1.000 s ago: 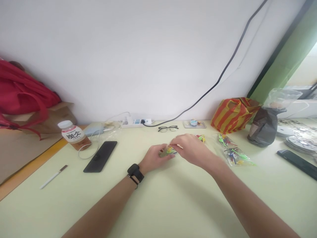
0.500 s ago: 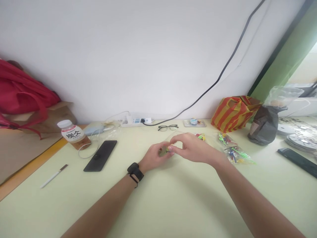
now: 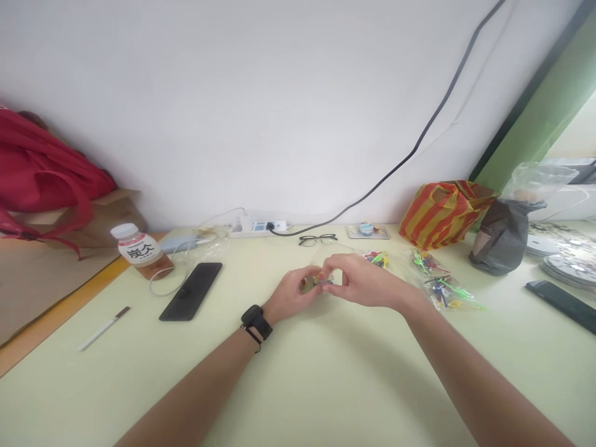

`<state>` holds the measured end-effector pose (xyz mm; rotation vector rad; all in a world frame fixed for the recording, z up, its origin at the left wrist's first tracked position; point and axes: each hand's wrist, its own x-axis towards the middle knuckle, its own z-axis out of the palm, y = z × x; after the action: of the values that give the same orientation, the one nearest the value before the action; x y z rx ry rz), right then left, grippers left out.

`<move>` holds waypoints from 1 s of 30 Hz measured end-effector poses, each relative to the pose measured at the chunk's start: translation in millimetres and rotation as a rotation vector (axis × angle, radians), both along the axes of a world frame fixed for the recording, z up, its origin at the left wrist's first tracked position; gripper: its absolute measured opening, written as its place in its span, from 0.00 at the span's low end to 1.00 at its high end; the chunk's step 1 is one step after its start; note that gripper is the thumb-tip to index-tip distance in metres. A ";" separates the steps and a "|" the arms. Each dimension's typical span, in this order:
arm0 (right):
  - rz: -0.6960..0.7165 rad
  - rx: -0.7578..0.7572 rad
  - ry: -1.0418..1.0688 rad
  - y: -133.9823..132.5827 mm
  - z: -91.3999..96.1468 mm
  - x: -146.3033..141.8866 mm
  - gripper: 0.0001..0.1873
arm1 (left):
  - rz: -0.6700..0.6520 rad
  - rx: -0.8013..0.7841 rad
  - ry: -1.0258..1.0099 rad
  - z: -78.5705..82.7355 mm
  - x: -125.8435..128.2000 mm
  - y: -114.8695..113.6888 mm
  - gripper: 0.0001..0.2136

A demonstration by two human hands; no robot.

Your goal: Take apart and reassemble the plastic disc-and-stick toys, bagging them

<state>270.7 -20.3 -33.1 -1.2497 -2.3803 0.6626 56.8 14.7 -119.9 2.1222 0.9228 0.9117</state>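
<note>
My left hand, below a black watch, is curled with thumb and fingertips around small multicoloured plastic pieces. Fingertips of my right hand pinch the same pieces from the other side, so the two hands nearly meet. Part of what they hold is hidden behind the fingers, and its exact kind is too small to make out. Just beyond my right hand lies a heap of red, green and yellow plastic pieces. Clear bags of similar coloured pieces rest to the right of it.
Glasses, a power strip and a small tray line the wall. On the left are a black phone, a drink bottle and a pen. Right: a striped bag, a grey bag, another dark phone.
The fingers of my right hand have shifted slightly, and more of the coloured pieces shows between the hands. The whole view has moved a little; objects on the table stay put.
</note>
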 end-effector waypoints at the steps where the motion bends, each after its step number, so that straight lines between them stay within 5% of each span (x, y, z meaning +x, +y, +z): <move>1: 0.013 -0.012 -0.009 0.1 0.6 0.3 0.05 | -0.003 0.003 0.000 0.1 0.0 -0.1 0.14; 16: -0.030 0.043 -0.129 0.3 -4.2 -3.7 0.12 | -0.042 -0.022 -0.029 4.0 0.9 -4.3 0.18; 22: 0.067 -0.003 0.005 -1.5 6.2 -8.4 0.15 | -0.057 -0.044 -0.053 0.4 -0.3 -0.8 0.19; 30: 0.126 -0.007 -0.043 0.5 -2.2 -8.1 0.12 | -0.110 -0.038 -0.034 4.0 -0.8 -2.3 0.15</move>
<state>262.5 -19.8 -35.2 -1.1342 -2.5106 0.6890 56.0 12.4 -115.9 2.0969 0.7920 0.8659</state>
